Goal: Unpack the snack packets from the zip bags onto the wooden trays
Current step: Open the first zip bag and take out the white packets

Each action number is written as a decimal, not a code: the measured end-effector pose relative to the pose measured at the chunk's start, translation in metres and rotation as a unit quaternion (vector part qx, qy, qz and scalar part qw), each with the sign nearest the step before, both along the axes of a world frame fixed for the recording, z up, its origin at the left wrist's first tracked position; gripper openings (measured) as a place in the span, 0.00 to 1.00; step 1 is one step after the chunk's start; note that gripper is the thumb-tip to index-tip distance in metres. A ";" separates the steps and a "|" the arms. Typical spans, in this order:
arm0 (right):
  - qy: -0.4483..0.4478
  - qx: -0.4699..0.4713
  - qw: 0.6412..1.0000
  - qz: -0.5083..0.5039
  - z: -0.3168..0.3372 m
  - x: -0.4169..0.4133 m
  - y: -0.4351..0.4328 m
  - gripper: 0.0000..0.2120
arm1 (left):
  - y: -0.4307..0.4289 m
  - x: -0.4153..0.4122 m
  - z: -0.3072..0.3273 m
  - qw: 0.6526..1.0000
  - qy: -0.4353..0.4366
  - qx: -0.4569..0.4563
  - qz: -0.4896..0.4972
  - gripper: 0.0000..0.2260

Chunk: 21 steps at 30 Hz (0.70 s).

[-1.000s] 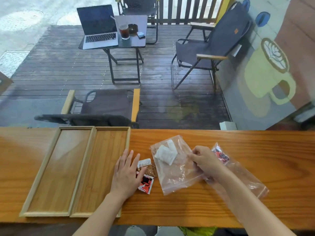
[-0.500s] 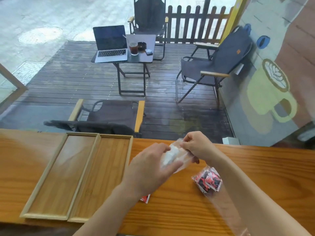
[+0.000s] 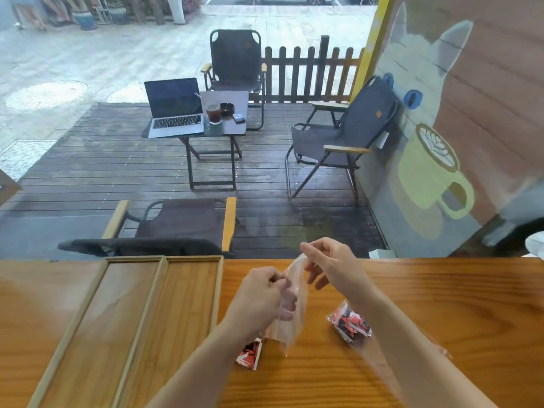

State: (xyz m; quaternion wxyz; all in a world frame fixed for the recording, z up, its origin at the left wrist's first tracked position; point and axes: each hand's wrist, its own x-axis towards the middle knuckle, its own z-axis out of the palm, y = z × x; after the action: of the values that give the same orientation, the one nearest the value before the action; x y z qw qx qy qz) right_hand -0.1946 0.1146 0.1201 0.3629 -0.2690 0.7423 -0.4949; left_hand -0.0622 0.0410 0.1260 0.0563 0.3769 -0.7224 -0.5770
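A clear zip bag (image 3: 297, 301) hangs upright above the wooden counter, held at its top edge by both hands. My left hand (image 3: 262, 301) pinches its left side; my right hand (image 3: 329, 266) pinches the top right. What is inside the bag is too blurred to tell. A red and black snack packet (image 3: 250, 353) lies on the counter under my left wrist. A second zip bag (image 3: 350, 323) with red and black packets lies under my right forearm. Two empty wooden trays (image 3: 188, 304) sit side by side to the left.
The wooden counter (image 3: 441, 304) runs across the foreground. Beyond its far edge lies a deck with folding chairs (image 3: 338, 136) and a small table (image 3: 217, 125) carrying a laptop and a drink.
The zip bag went from lying flat on the counter to being lifted by both hands. My left hand left the loose packet. The camera tilted upward.
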 end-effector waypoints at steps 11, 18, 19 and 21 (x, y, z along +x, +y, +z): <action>0.052 -0.007 0.997 0.054 -0.009 0.044 0.014 0.04 | -0.009 0.021 0.002 0.971 0.031 0.224 0.075 0.06; 0.080 0.018 0.991 0.108 -0.004 0.060 0.022 0.10 | -0.009 0.027 -0.003 0.975 0.047 0.207 0.063 0.04; 0.091 0.020 0.990 0.105 -0.003 0.061 0.023 0.10 | -0.008 0.027 -0.004 0.975 0.049 0.210 0.059 0.04; 0.097 0.014 0.992 0.081 -0.002 0.063 0.025 0.07 | -0.007 0.027 -0.006 0.977 0.054 0.200 0.048 0.05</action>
State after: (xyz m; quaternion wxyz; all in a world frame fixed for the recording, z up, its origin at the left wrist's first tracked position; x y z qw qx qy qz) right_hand -0.1312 0.1396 0.1184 0.3319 -0.3701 0.7566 -0.4247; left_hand -0.0347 0.0340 0.1198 0.0462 0.3830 -0.5697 -0.7257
